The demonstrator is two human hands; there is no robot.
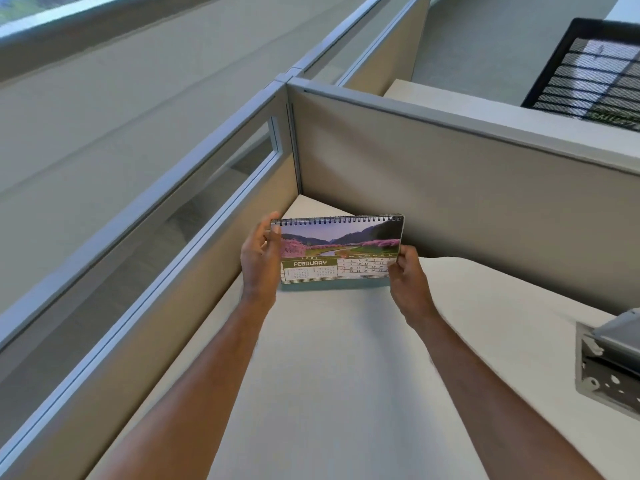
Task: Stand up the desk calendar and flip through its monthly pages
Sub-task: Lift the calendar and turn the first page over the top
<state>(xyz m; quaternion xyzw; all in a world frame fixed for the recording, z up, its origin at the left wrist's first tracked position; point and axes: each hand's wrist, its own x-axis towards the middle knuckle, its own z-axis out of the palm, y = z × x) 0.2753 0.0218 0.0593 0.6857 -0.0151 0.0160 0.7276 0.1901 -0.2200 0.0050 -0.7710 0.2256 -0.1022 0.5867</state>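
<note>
The desk calendar [341, 249] is spiral-bound along its top edge and shows the FEBRUARY page, with a pink-blossom valley photo above a date grid. It stands nearly upright near the far corner of the white desk [346, 375], its lower edge at or just above the desktop. My left hand [260, 259] grips its left edge near the spiral, thumb in front. On the other side, my right hand [408, 275] pinches the lower right corner of the page.
Beige cubicle partitions [450, 188] with grey frames close the desk's far and left sides, right behind the calendar. A grey metal device [609, 365] sits at the desk's right edge. A black mesh chair back [588, 74] stands beyond the partition.
</note>
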